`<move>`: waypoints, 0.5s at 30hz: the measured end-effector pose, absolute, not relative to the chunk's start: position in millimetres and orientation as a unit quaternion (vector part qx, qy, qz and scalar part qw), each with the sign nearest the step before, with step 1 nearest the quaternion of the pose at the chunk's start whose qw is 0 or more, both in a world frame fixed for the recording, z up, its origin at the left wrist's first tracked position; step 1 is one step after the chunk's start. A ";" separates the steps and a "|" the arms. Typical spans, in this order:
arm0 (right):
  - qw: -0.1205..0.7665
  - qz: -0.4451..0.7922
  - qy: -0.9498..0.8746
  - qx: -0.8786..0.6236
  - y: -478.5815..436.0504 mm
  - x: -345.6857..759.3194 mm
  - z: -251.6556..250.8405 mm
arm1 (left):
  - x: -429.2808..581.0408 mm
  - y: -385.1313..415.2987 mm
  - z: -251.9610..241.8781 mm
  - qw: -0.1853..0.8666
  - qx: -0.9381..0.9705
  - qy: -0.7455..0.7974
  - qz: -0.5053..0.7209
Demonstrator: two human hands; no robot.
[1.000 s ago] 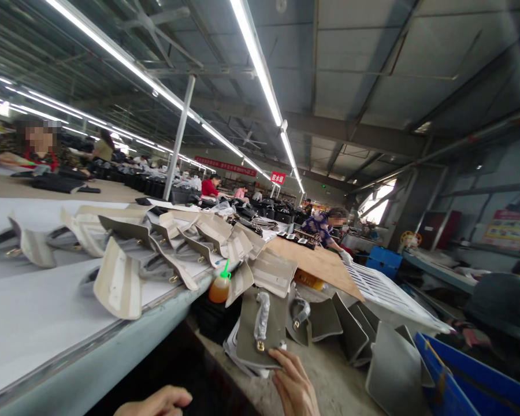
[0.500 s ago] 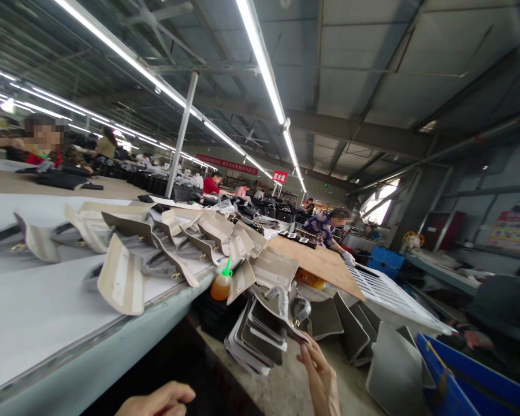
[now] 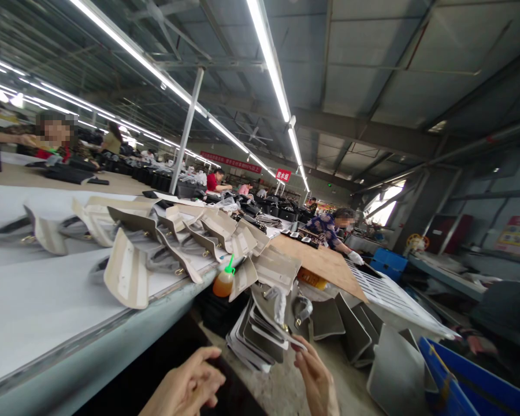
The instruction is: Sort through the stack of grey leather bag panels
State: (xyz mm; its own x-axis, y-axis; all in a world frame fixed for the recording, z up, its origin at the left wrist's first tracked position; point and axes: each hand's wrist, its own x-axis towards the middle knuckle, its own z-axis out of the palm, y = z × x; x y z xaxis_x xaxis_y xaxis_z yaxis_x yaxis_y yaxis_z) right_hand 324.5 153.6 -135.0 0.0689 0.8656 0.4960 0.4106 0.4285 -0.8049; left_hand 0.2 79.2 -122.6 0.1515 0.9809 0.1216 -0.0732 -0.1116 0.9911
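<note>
My right hand [image 3: 316, 372] pinches the near edge of a grey-brown bag panel [image 3: 265, 311] that has a plastic-wrapped handle and brass-coloured hardware. That panel lies on top of a stack of similar panels [image 3: 248, 338] below the table's edge. To the left, my left hand [image 3: 188, 378] is raised with nothing in it, its fingers half bent and apart. Between table and stack stands a bottle [image 3: 223, 283] of amber liquid with a green nozzle. Several curved beige panels with wrapped handles, one a near panel [image 3: 126, 271], rest on the white-covered table [image 3: 47, 323].
More grey panels [image 3: 394, 364] stand leaning to the right of the stack, beside a blue bin [image 3: 494, 381]. A brown board [image 3: 320, 260] and a white slatted rack [image 3: 390, 294] lie beyond. A co-worker [image 3: 325, 228] with a white glove leans over the rack.
My left hand has risen and moved right, its fingers spreading. My right hand still holds the panel, its near edge now tipped up slightly. The view has shifted a little.
</note>
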 end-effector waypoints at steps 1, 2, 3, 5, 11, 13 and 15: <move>0.518 0.203 -0.679 -0.480 150.9 318.7 -131.8 | 8.2 87.2 -125.0 0.532 0.545 0.402 0.507; 0.493 0.198 -0.706 -0.468 148.5 313.5 -128.7 | 16.4 95.7 -128.5 0.540 0.541 0.396 0.508; 0.467 0.196 -0.731 -0.458 146.6 309.3 -125.8 | 24.6 104.4 -132.9 0.549 0.537 0.392 0.506; 0.421 0.196 -0.768 -0.441 144.3 304.7 -120.9 | 40.0 120.8 -142.7 0.563 0.519 0.394 0.508; 0.435 0.178 -0.741 -0.479 160.3 301.5 -111.6 | 73.2 147.7 -159.6 0.613 0.444 0.397 0.519; 0.461 0.169 -0.707 -0.509 175.5 293.0 -110.2 | 80.1 149.3 -160.3 0.632 0.431 0.385 0.517; 0.482 0.164 -0.674 -0.535 193.8 279.6 -110.7 | 85.3 149.8 -161.2 0.644 0.425 0.372 0.516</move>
